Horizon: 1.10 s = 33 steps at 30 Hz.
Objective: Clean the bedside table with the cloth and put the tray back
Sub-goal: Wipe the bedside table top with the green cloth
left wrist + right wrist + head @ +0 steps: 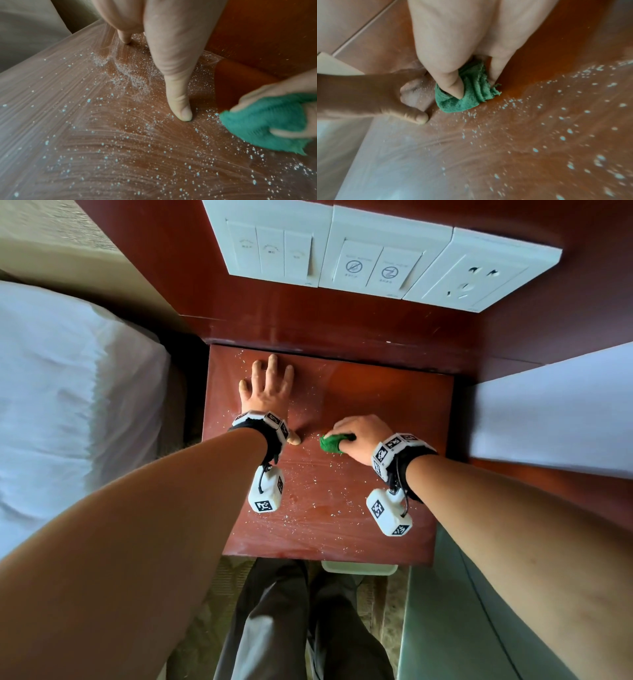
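The red-brown bedside table (376, 405) is strewn with small white crumbs (308, 508). My right hand (359, 434) grips a bunched green cloth (334, 442) and holds it down on the table's middle. The cloth (467, 93) is pinched between thumb and fingers, and shows again as the cloth (267, 124) at the right of the left wrist view. My left hand (267, 386) lies flat on the table's back left, fingers spread, its thumb (180, 105) pointing toward the cloth. A pale rim (359, 568), perhaps the tray, peeks out below the table's front edge.
White beds (68, 405) flank the table on both sides, the right one (555, 412) close to its edge. A wooden wall panel behind carries white switches (274, 251) and a socket (479, 278). My legs (291, 628) stand before the table.
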Each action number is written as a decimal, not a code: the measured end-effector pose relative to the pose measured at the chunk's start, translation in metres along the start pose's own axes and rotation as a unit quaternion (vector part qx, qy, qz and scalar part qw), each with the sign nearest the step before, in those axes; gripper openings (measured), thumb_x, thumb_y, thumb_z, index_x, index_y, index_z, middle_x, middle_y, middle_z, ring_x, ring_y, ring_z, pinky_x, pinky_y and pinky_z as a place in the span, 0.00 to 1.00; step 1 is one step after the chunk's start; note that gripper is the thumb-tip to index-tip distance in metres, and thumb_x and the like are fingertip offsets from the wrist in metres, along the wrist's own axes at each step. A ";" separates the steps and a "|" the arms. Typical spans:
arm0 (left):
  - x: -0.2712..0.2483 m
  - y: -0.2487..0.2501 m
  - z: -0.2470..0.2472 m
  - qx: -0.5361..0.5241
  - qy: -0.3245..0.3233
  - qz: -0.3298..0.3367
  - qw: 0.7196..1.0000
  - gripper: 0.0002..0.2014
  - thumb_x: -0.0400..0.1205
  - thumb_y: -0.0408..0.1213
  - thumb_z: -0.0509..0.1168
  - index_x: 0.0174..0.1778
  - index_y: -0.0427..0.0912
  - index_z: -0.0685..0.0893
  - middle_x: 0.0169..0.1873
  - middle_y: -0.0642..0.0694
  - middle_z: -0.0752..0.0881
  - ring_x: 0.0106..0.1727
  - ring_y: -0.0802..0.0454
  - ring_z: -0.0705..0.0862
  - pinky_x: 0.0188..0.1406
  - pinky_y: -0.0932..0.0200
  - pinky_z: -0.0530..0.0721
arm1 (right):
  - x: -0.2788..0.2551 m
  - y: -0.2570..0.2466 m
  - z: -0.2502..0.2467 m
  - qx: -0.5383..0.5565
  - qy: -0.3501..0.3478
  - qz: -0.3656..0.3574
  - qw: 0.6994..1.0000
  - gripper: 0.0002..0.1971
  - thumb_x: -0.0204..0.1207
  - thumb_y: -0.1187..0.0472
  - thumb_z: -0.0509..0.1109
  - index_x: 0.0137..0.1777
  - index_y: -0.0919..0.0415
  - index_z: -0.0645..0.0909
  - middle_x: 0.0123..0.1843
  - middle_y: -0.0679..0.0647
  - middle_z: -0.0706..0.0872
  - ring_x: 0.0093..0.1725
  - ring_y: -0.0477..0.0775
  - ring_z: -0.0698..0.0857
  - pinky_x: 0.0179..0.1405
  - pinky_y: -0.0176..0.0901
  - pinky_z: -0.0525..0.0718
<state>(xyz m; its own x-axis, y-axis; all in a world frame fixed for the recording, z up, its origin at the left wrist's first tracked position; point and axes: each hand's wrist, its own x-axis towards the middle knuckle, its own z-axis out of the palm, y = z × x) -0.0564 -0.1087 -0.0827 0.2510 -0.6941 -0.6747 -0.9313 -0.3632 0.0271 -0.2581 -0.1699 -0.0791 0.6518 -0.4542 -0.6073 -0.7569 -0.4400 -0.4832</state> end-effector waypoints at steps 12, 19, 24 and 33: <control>0.000 -0.001 0.001 -0.009 0.006 0.005 1.000 0.75 0.55 0.63 0.82 0.84 0.49 0.33 0.83 0.41 0.31 0.84 0.34 0.35 0.81 0.30 0.48 | 0.029 -0.005 -0.033 0.161 0.345 0.235 0.894 0.17 0.76 0.60 0.65 0.64 0.57 0.84 0.62 0.58 0.85 0.61 0.60 0.83 0.56 0.41 0.76; 0.000 -0.001 0.002 -0.008 0.005 0.002 1.000 0.75 0.55 0.62 0.82 0.85 0.49 0.34 0.83 0.41 0.31 0.84 0.35 0.35 0.81 0.31 0.49 | 0.068 -0.035 -0.026 0.176 0.324 0.232 0.900 0.18 0.79 0.62 0.64 0.68 0.56 0.82 0.69 0.52 0.79 0.66 0.57 0.80 0.66 0.40 0.73; 0.001 0.001 0.001 -0.013 0.005 0.002 1.000 0.75 0.55 0.62 0.83 0.85 0.49 0.34 0.83 0.41 0.31 0.84 0.34 0.35 0.81 0.30 0.49 | 0.068 -0.033 -0.017 0.119 0.277 0.088 0.949 0.21 0.72 0.69 0.65 0.65 0.60 0.85 0.64 0.55 0.83 0.62 0.58 0.82 0.63 0.35 0.73; -0.001 -0.001 0.002 -0.014 0.000 0.005 1.000 0.75 0.56 0.63 0.82 0.84 0.50 0.32 0.83 0.42 0.30 0.84 0.35 0.34 0.81 0.31 0.47 | 0.014 -0.023 0.005 0.021 0.090 -0.020 0.996 0.20 0.74 0.65 0.67 0.60 0.43 0.86 0.60 0.41 0.84 0.57 0.49 0.82 0.54 0.43 0.83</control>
<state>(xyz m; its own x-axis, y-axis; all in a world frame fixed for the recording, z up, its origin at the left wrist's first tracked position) -0.0562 -0.1067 -0.0838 0.2420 -0.6983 -0.6736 -0.9258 -0.3739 0.0550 -0.2321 -0.1621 -0.0794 0.6772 -0.5696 -0.4658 -0.7284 -0.4295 -0.5338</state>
